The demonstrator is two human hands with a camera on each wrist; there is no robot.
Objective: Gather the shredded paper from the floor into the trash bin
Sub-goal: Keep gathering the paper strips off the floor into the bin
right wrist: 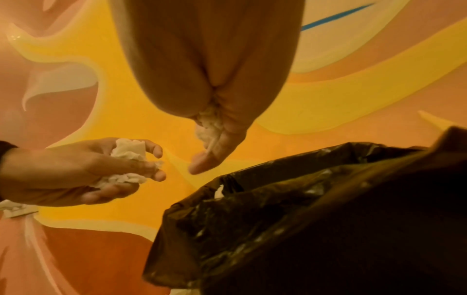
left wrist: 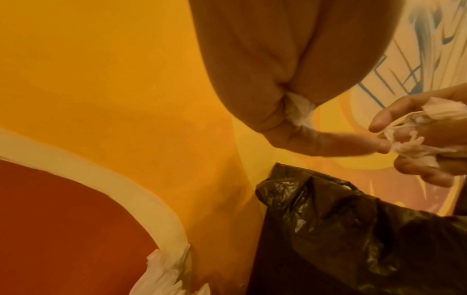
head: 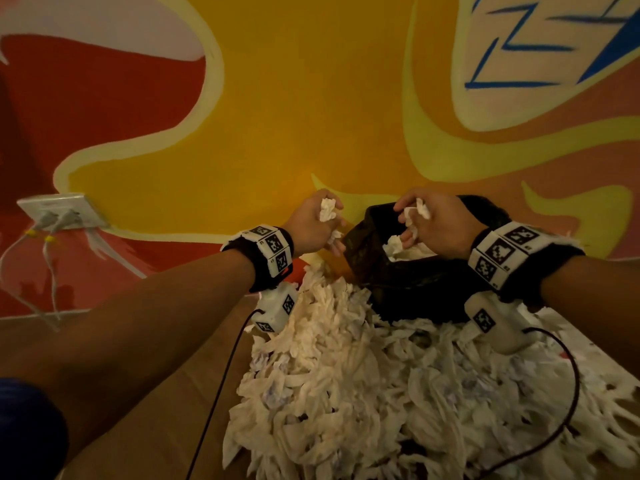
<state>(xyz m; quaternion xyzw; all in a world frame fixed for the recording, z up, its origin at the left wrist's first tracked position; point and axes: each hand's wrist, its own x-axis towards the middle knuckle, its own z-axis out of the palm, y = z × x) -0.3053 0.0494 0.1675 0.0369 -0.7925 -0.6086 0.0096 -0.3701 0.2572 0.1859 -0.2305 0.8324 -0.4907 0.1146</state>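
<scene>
A big heap of white shredded paper (head: 363, 393) covers the floor in front of me. Behind it, against the painted wall, stands the trash bin (head: 408, 285), lined with a black bag (left wrist: 353, 229) (right wrist: 316, 209); some paper lies inside it. My left hand (head: 320, 223) grips a wad of shredded paper (head: 327, 208) (right wrist: 131, 151) just left of the bin's rim. My right hand (head: 426, 223) holds another clump (head: 420, 209) (left wrist: 414, 139) directly above the bin's mouth. The two hands are close together, a little apart.
A white wall socket (head: 60, 211) with two plugged cables (head: 48, 268) sits low on the wall at the left. Bare brown floor (head: 166, 393) lies left of the heap. Black wrist-camera cables (head: 221, 386) trail across the paper.
</scene>
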